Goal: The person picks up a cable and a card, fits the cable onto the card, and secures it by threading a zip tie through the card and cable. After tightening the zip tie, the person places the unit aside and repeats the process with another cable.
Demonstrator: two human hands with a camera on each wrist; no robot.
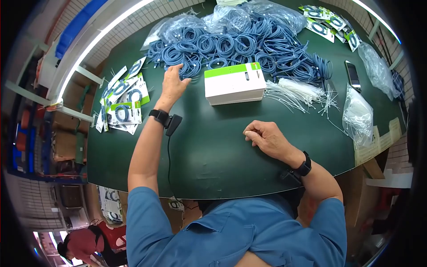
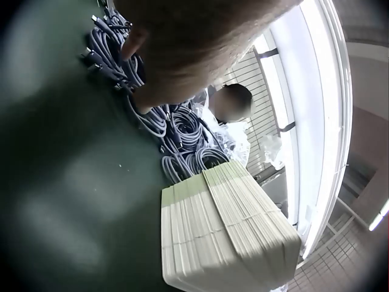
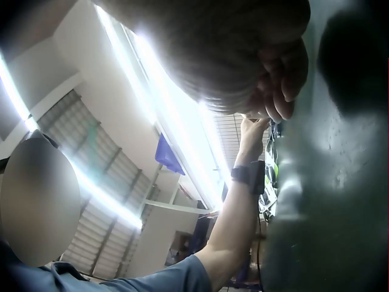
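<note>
My left hand (image 1: 174, 84) reaches over the left end of a heap of blue coiled cables (image 1: 207, 44). Its thumb and fingers are spread apart, and in the left wrist view the fingertips are right at the coils (image 2: 146, 118). To its right stands a block of white cards with a green band (image 1: 235, 86); the left wrist view shows it as many thin cards (image 2: 225, 237) packed together. Nearer the body, my right hand (image 1: 269, 140) is held over the green table with loosely curled fingers and nothing visible in it.
Carded cables (image 1: 122, 100) pile up at the left, and more (image 1: 327, 22) lie at the far right. White cable ties (image 1: 298, 93) spread beside the card block. A phone (image 1: 352, 74) and a plastic bag of ties (image 1: 358, 113) lie on the right. Clear bags (image 1: 227, 20) back the heap.
</note>
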